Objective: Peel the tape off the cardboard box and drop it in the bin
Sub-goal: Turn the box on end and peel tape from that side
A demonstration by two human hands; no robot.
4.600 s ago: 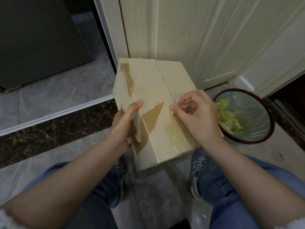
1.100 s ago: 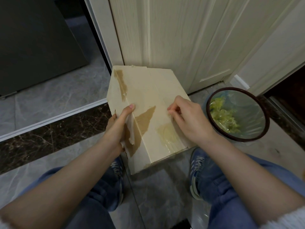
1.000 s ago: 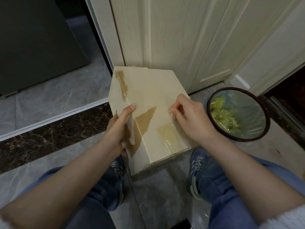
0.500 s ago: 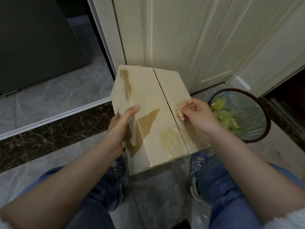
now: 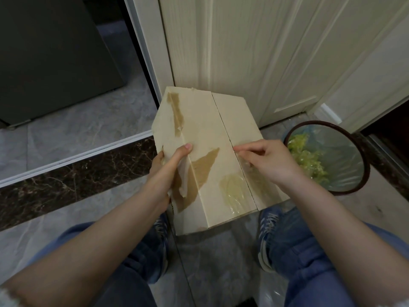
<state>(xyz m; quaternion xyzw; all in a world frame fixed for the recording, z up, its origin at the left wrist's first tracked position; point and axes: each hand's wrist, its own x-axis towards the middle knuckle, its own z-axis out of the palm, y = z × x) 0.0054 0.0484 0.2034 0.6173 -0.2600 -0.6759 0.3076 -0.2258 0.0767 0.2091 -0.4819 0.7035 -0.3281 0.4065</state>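
A pale cardboard box (image 5: 205,129) stands tilted on the floor between my feet, with brown torn patches on its top and left side. Clear tape (image 5: 232,191) still sticks near its front edge by the centre seam. My left hand (image 5: 172,160) grips the box's left edge, thumb on top. My right hand (image 5: 265,160) rests on the right flap beside the seam, its fingertips pinching at clear tape there. The round bin (image 5: 363,156), brown-rimmed and lined with plastic, stands to the right of the box and holds crumpled tape.
A white door (image 5: 243,52) rises directly behind the box. A dark cabinet (image 5: 48,54) stands at far left past a floor track. My blue shoes (image 5: 269,220) and jeans flank the box on the grey tile floor.
My right hand slid right, from the left flap across the seam to the right flap, and now picks at tape by the seam. The box shifted slightly. The left hand kept its grip.
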